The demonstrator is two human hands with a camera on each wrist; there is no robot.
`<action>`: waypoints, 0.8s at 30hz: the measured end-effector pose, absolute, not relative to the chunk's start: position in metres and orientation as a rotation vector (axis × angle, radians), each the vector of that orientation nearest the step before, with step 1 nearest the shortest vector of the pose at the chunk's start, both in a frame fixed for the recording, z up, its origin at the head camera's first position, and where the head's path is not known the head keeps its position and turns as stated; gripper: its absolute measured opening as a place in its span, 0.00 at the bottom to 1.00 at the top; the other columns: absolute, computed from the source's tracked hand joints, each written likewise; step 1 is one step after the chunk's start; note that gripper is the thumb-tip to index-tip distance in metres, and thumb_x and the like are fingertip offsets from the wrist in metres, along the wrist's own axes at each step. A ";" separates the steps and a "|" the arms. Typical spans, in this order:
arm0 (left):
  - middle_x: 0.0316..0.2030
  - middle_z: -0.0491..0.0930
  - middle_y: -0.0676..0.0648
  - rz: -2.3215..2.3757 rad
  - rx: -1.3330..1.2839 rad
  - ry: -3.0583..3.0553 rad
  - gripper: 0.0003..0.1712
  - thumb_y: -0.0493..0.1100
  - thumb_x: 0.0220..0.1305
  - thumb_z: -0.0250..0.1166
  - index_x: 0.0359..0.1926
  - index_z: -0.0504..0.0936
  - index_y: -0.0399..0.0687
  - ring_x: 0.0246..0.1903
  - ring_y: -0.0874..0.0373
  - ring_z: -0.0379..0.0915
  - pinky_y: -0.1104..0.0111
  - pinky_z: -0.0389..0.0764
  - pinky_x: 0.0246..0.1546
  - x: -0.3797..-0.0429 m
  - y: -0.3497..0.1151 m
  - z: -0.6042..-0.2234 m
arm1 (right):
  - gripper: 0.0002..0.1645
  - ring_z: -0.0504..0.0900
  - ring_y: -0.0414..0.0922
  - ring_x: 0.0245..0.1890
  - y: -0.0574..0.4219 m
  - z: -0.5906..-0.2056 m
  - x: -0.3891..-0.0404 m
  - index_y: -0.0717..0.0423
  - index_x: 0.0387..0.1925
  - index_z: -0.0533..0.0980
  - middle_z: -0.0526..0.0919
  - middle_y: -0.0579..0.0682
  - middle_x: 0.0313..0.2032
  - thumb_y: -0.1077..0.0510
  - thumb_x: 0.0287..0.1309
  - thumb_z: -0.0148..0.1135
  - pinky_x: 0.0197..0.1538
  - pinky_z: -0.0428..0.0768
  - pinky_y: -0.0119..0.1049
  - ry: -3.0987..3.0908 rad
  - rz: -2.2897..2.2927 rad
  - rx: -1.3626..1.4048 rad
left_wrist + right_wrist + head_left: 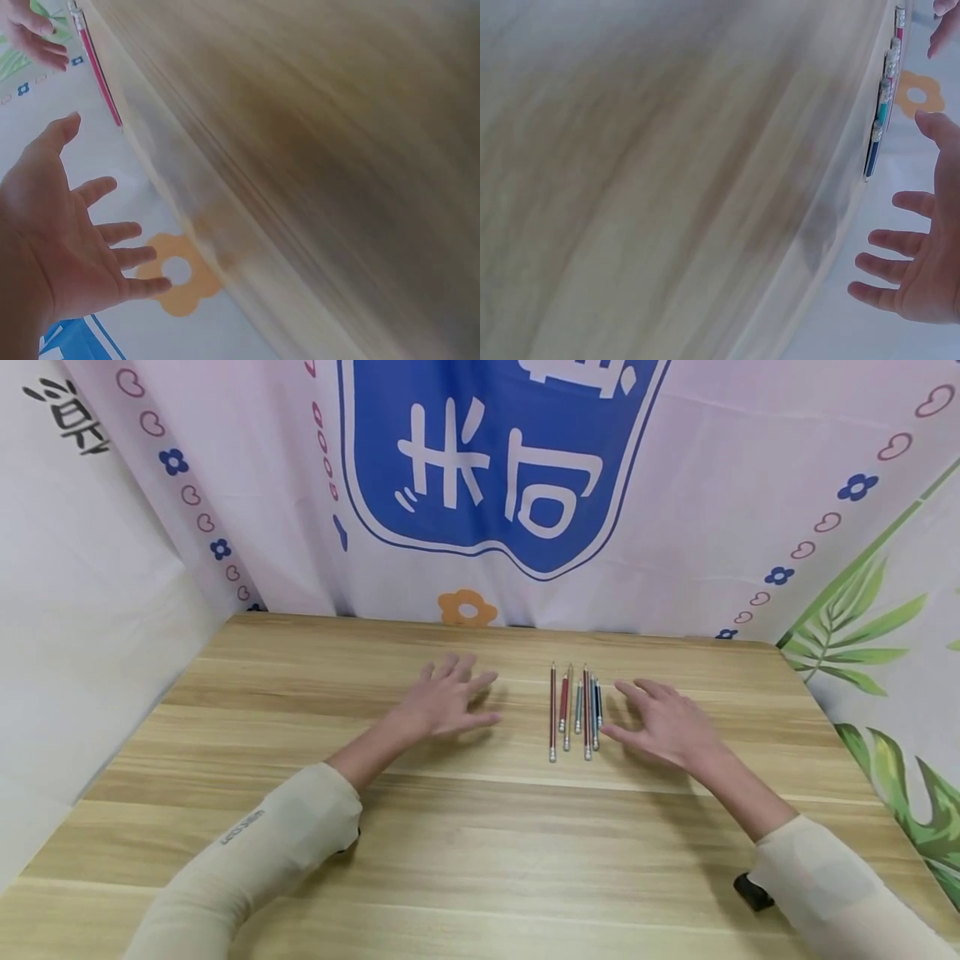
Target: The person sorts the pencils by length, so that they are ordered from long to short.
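Several pencils lie side by side on the wooden table, silvery eraser ends toward me, in the head view. A long dark red pencil (552, 714) is leftmost, with a shorter red pencil (563, 703) beside it. Farther right come a teal pencil (578, 708), a blue pencil (595, 718) and a short dark blue pencil (599, 700). My left hand (452, 697), fingers spread, is left of the row and apart from it. Close to the row's right side is my right hand (663, 722), its fingers spread too; whether its thumb touches a pencil, I cannot tell. Neither hand holds anything.
The wooden table (450, 860) reaches back to a hanging cloth (712, 527) with a blue emblem and an orange flower. White cloth (90, 610) hangs along the left side, and leaf-printed cloth (892, 635) along the right.
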State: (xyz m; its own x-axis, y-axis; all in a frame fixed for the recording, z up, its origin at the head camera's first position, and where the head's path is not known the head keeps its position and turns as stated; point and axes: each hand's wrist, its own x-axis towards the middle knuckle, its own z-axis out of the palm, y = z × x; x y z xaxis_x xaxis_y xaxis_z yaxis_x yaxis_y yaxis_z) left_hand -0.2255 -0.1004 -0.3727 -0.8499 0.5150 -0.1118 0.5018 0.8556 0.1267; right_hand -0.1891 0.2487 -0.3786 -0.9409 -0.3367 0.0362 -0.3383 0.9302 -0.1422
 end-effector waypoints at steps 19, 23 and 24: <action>0.59 0.80 0.34 0.779 0.786 2.668 0.38 0.51 0.69 0.70 0.71 0.70 0.33 0.57 0.45 0.78 0.55 0.81 0.64 -0.226 -0.048 -0.375 | 0.34 0.86 0.54 0.40 0.238 -0.381 -0.192 0.71 0.58 0.78 0.86 0.63 0.43 0.48 0.63 0.72 0.49 0.88 0.53 -3.003 0.839 0.508; 0.52 0.84 0.36 0.823 0.746 2.626 0.37 0.49 0.68 0.71 0.69 0.72 0.31 0.41 0.51 0.82 0.60 0.86 0.54 -0.225 -0.037 -0.376 | 0.30 0.85 0.47 0.34 0.234 -0.379 -0.191 0.72 0.55 0.80 0.88 0.55 0.35 0.52 0.61 0.74 0.43 0.89 0.45 -3.012 0.936 0.522; 0.53 0.84 0.35 0.827 0.731 2.617 0.37 0.49 0.68 0.71 0.69 0.72 0.31 0.40 0.52 0.82 0.60 0.86 0.54 -0.225 -0.035 -0.376 | 0.29 0.85 0.46 0.33 0.234 -0.379 -0.191 0.72 0.54 0.80 0.88 0.54 0.34 0.53 0.60 0.75 0.42 0.89 0.44 -3.016 0.962 0.521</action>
State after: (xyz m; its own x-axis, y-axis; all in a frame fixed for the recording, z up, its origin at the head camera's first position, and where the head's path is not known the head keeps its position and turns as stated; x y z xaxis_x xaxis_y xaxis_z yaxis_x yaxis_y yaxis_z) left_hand -0.2247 -0.0348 -0.3761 -0.8254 0.5501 -0.1267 0.3776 0.7048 0.6006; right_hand -0.1908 0.2337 -0.3788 -0.9451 -0.3251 0.0348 -0.2852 0.7676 -0.5740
